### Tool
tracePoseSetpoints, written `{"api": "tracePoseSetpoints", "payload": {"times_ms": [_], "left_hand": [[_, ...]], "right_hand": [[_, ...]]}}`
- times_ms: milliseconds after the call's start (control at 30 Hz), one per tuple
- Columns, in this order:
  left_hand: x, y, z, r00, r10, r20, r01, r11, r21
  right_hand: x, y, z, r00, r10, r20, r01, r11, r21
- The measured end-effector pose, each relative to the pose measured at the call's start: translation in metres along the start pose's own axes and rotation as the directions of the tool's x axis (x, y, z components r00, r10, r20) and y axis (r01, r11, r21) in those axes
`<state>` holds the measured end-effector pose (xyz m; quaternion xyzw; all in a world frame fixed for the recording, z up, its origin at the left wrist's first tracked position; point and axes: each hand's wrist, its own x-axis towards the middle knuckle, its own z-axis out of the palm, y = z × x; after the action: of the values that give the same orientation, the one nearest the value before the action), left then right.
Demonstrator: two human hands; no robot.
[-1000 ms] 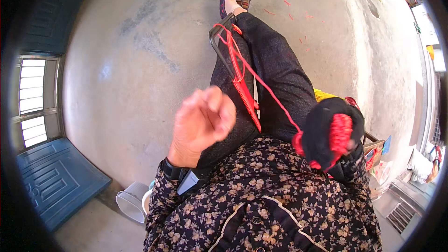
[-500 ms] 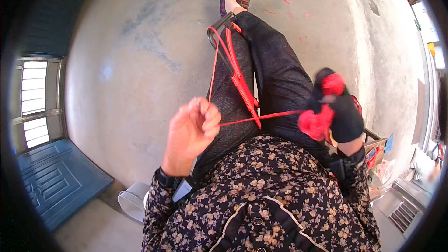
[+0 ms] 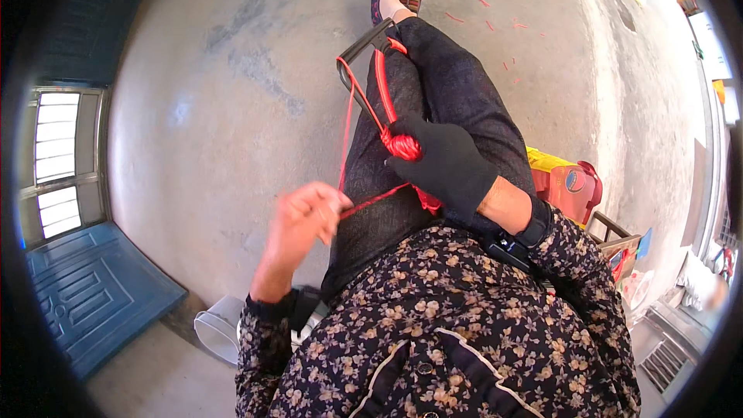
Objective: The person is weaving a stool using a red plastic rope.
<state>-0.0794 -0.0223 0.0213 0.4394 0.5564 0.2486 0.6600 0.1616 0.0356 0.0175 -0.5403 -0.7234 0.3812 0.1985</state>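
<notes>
A dark rigid frame with a handle-like end lies along my thighs. Red cord is wrapped and braided along one of its sides. My bare left hand, slightly blurred, is closed on the red cord left of my lap. One strand rises from it to the frame's far end; another crosses to my right hand. My right hand, in a black glove, grips a bundle of red cord against the frame's wrapped side. The palm covers part of the braid, and more red cord shows below the glove.
Red cord scraps lie on the concrete floor beyond my legs. At my right stand a red container with a yellow edge and a wooden-edged box. A pale bucket sits at the lower left, near a blue panelled door.
My right hand has swung inward from the right, carrying the cord bundle onto the frame. My left hand has shifted slightly left and down. The red container has come into view.
</notes>
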Motion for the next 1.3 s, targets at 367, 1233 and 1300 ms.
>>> {"api": "tracePoseSetpoints", "payload": {"times_ms": [367,1233,1300], "left_hand": [[-0.026,-0.004,-0.006,0.967,-0.110,0.229,0.181,0.930,-0.319],[0.026,0.009,0.008,0.927,0.239,-0.289,-0.300,0.934,-0.192],[0.045,0.025,0.037,0.927,0.282,-0.246,-0.328,0.929,-0.173]], "right_hand": [[0.003,0.008,0.004,1.000,-0.015,0.009,0.015,1.000,0.019],[0.001,0.021,0.010,0.994,-0.089,-0.070,0.098,0.984,0.146],[0.003,0.016,0.006,1.000,-0.027,0.003,0.026,0.983,0.179]]}}
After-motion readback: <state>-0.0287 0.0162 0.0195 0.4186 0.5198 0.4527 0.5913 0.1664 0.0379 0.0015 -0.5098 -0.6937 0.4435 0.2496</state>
